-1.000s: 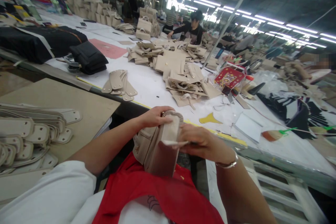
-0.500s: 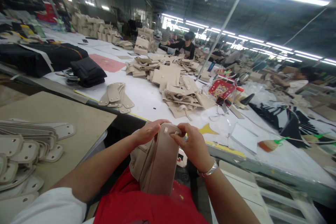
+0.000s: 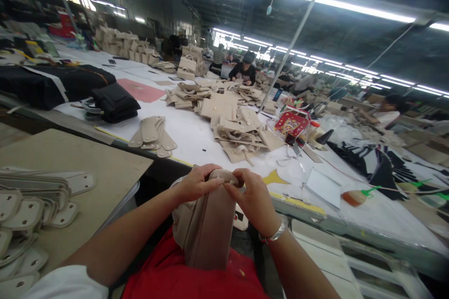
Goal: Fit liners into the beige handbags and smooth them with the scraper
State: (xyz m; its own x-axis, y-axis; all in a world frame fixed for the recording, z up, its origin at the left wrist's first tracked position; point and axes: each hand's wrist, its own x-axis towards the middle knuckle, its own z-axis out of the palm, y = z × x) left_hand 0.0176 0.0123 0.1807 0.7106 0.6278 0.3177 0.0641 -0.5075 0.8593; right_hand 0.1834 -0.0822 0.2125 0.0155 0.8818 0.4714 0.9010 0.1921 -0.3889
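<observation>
A beige bag (image 3: 212,229) stands upright on my lap, its narrow side facing me. My left hand (image 3: 198,183) grips the top left of that side, the thumb pressed near a small pale tab. On the top right edge my right hand (image 3: 252,196) pinches the rounded rim between thumb and fingers. Both hands are closed on the bag, close together. A flap with metal studs shows at the bag's left. Behind it, by my right wrist, a pale piece with a red spot is partly hidden.
Beige straps with studs (image 3: 152,133) lie on the white table (image 3: 189,135) ahead, before a heap of beige bag pieces (image 3: 224,107). More straps (image 3: 38,196) fill a board at my left. A black bag (image 3: 114,103), a red basket (image 3: 293,123) and a glue bottle (image 3: 356,196) are also there.
My left thumb has moved right onto the bag's top, near the tab. My right hand stays at the top right edge. The view has turned slightly right.
</observation>
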